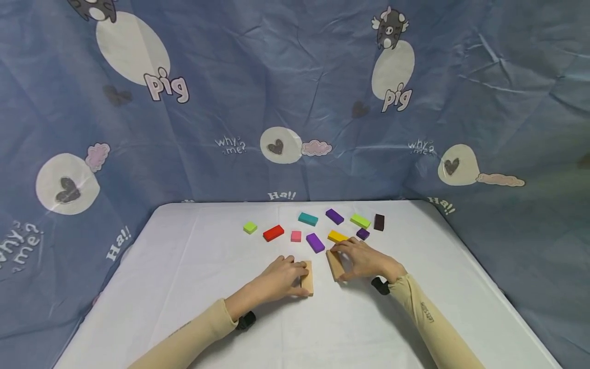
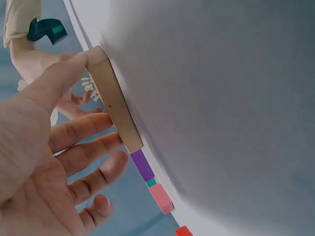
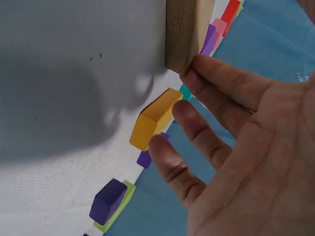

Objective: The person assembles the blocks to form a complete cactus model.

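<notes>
My left hand (image 1: 278, 280) holds a plain wooden block (image 1: 308, 281) on the white table, thumb at its near end and fingers toward the far end. In the left wrist view, the thumb and two fingertips touch this block (image 2: 114, 101), while the other fingers are bent free of it. To the right, my right hand (image 1: 365, 259) grips a second wooden block (image 1: 334, 265), which lies slanted, thumb near and fingers far. The right wrist view has fingertips against the end of that block (image 3: 183, 39); its thumb is out of sight. A gap separates the two blocks.
Beyond the hands lie several coloured blocks: red (image 1: 274, 233), pink (image 1: 296, 236), purple (image 1: 315, 243), teal (image 1: 308, 219), lime (image 1: 360, 221) and dark brown (image 1: 379, 222). A yellow block (image 1: 337, 236) lies just past the right fingers. Behind the table hangs a blue printed cloth (image 1: 221, 102).
</notes>
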`<act>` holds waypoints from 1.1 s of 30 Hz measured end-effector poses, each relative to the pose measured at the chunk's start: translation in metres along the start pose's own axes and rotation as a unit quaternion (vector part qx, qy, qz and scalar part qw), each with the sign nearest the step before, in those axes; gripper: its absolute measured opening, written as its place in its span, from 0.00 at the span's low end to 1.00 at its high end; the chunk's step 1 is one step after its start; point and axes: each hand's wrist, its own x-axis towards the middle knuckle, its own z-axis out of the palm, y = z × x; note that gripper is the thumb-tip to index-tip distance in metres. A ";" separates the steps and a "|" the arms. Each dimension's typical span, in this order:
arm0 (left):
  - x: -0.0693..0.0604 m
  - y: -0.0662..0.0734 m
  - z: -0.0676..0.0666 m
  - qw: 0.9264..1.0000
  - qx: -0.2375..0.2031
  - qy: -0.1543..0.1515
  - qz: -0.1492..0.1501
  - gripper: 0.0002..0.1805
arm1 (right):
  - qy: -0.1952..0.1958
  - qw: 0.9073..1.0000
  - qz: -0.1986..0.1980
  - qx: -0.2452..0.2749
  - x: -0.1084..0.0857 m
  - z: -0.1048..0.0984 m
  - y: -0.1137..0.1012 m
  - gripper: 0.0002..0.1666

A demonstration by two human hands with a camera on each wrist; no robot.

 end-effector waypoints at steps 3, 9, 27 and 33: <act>-0.001 0.002 0.000 1.000 0.006 0.005 0.000 0.31 | 0.002 1.000 0.000 -0.001 0.001 0.000 0.000 0.45; -0.002 0.005 0.001 1.000 0.017 0.013 0.005 0.31 | 0.000 1.000 0.007 -0.001 0.001 0.000 0.000 0.46; -0.003 0.006 0.000 0.999 0.035 0.006 0.009 0.29 | -0.010 0.999 0.036 0.011 0.002 0.002 -0.005 0.50; -0.003 0.007 0.001 1.000 0.029 0.001 0.001 0.30 | 0.051 0.999 0.020 -0.004 0.006 -0.001 -0.001 0.52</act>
